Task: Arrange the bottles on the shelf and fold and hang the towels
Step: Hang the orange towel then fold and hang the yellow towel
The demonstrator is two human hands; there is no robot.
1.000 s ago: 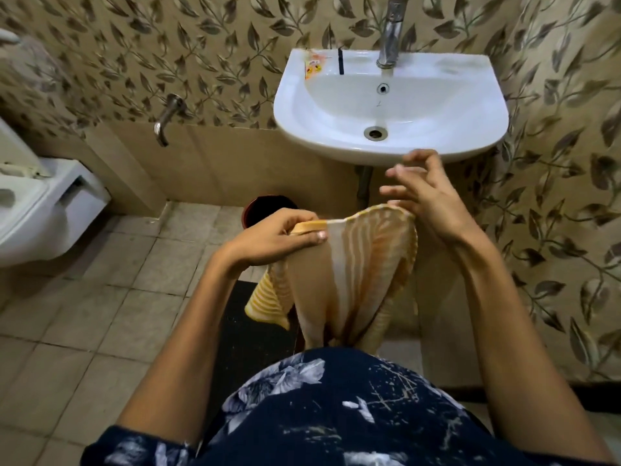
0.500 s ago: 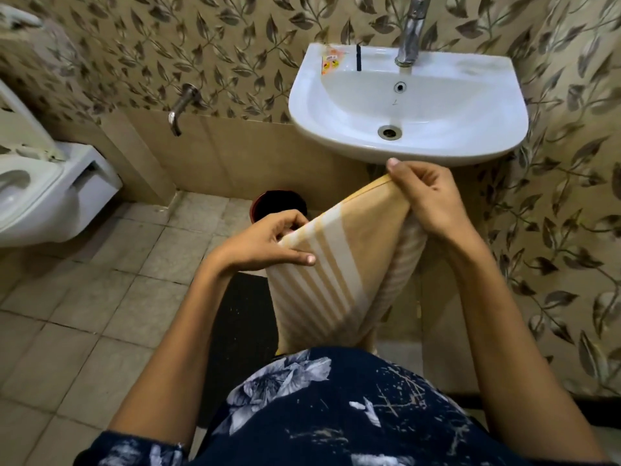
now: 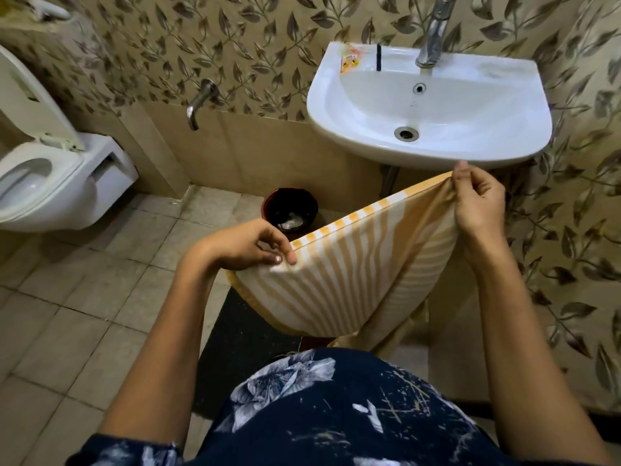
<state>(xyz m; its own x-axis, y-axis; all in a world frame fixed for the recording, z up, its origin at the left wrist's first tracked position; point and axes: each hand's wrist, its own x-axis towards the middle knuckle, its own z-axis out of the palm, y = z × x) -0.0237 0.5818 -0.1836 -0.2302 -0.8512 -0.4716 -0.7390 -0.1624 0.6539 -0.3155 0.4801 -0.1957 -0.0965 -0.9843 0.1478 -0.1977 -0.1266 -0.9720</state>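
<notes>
Orange-and-white striped towel (image 3: 356,264) is stretched by its top edge — left hand (image 3: 248,245) and right hand (image 3: 477,203) each in a pinching grip at a corner. Folding looks barely begun; hanging remains, and no bottles or shelf are visible.

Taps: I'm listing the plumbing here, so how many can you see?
2: the basin tap above the sink, and a wall tap left of it. Others may be hidden.

A person looks down at a yellow and white striped towel (image 3: 349,264) stretched between both hands. The left hand (image 3: 248,245) pinches its lower corner at center; the right hand (image 3: 479,205) pinches the upper corner toward 2 o'clock, just below a white sink (image 3: 433,105). A dark bin (image 3: 290,210) stands on the floor beyond the towel. A toilet (image 3: 50,176) sits at 9 o'clock.
</notes>
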